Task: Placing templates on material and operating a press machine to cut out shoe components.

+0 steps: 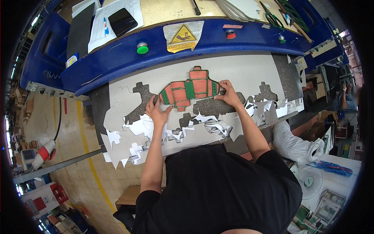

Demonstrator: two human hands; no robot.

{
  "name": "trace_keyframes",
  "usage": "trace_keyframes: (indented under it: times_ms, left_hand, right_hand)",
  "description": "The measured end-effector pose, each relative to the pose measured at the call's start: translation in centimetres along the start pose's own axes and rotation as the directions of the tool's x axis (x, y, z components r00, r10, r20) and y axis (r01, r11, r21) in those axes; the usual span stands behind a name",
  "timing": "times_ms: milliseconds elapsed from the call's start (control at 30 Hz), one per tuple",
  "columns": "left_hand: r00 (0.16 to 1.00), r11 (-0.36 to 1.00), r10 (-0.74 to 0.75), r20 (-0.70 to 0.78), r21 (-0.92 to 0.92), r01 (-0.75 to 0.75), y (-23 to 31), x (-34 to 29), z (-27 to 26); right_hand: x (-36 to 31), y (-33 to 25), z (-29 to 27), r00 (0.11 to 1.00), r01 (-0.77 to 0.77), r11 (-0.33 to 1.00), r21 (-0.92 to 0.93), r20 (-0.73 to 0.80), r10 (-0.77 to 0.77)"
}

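A cutting die (pixel 200 82) with green edges and red foam lies on a pale grey sheet (pixel 156 74). My left hand (pixel 159 114) grips its left end, thumb and fingers at the edge. At its right end, my right hand (pixel 230 96) holds the rim the same way. Nearer to me, die-shaped holes in the sheet bare the dark cutting board (pixel 212 107). Left of the die rest cut-out pieces (pixel 124 102), overlapping one another. Torn white scraps (pixel 175 134) curl along the sheet's near edge.
Beyond the sheet runs a blue machine beam (pixel 117 55) with a green button (pixel 142 48), a red button (pixel 230 34) and a yellow warning sign (pixel 184 35). On top are a phone (pixel 122 21), a pen (pixel 105 27), scissors (pixel 271 17) and stacked pieces (pixel 239 9).
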State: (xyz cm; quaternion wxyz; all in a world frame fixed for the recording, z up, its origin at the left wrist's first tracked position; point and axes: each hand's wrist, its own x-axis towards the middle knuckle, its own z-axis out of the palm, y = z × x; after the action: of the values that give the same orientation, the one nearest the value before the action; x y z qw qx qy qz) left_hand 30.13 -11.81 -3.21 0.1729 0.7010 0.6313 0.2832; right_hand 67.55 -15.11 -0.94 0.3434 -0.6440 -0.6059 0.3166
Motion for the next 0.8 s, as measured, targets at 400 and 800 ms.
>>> trace_keyframes:
  times_ms: [400,800]
  left_hand:
    - [0.999,0.999,0.02,-0.033,-0.05,-0.021,-0.8,-0.5,0.0]
    - [0.998,0.997,0.029,-0.049,-0.076,-0.032,-1.0,-0.5,-0.3]
  right_hand:
    - [0.1,0.6,0.1,0.998,0.053,0.998,-0.024,0.023,-0.053]
    - [0.1,0.4,0.2,0.997,0.066,0.997,-0.037,0.032,-0.065]
